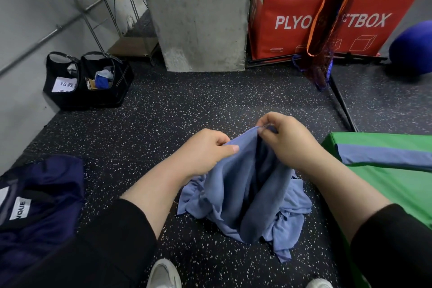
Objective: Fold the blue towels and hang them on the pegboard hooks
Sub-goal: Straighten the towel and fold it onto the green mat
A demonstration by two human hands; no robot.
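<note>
The left hand (205, 151) pinched the upper edge of a crumpled blue cloth towel (245, 192) between thumb and curled fingers, and the right hand (286, 139) gripped the same edge just beside it, at about two o'clock from the left, fingertips bunched down on the fabric so the towel rose into a peak between them. The rest of that towel trailed down toward six o'clock and lay heaped on the black speckled rubber floor (187, 105), in front of two white shoe toes (163, 275). A second blue towel, folded into a long flat strip (383, 154), rested on a green padded mat (397, 184) at three o'clock from the hands. A dark navy mesh bag with a white label (39, 201) sat at eight o'clock. At ten o'clock, against the wall, stood a black two-pocket fabric caddy (88, 82), with a thin metal wire shelf (112, 14) behind it. A grey concrete pillar (198, 14) rose at twelve o'clock, and a red padded plyo box with white lettering (292, 7) sat at one o'clock, partly hidden by a hanging orange and dark net (327, 18). A round blue ball (413, 47) showed at the right edge at two o'clock
</note>
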